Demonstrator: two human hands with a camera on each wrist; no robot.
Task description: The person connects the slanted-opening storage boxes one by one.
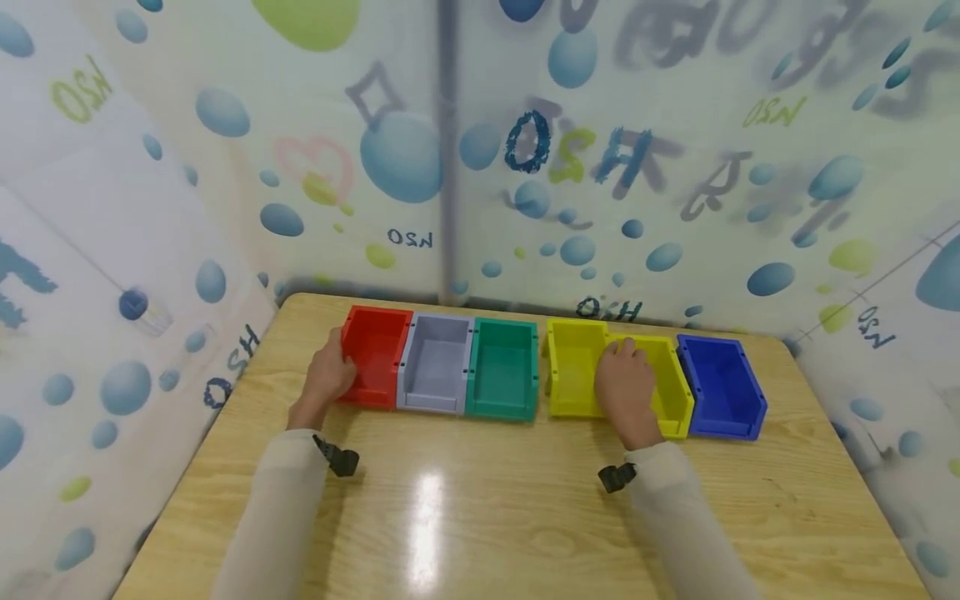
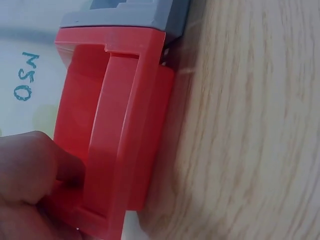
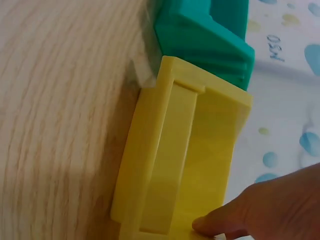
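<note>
I've got L grip pinching the red bin by its L wall, thumb inside. R of that grip, in order: red, grey bin, green bin. My R grip pinches the first yellow bin by its R wall; can't tell if it's also on the second yellow bin, adj. R, as fingers are hidden. Blue bin further R. All on worktop.

Six bins line the back of the table in a row.
</note>
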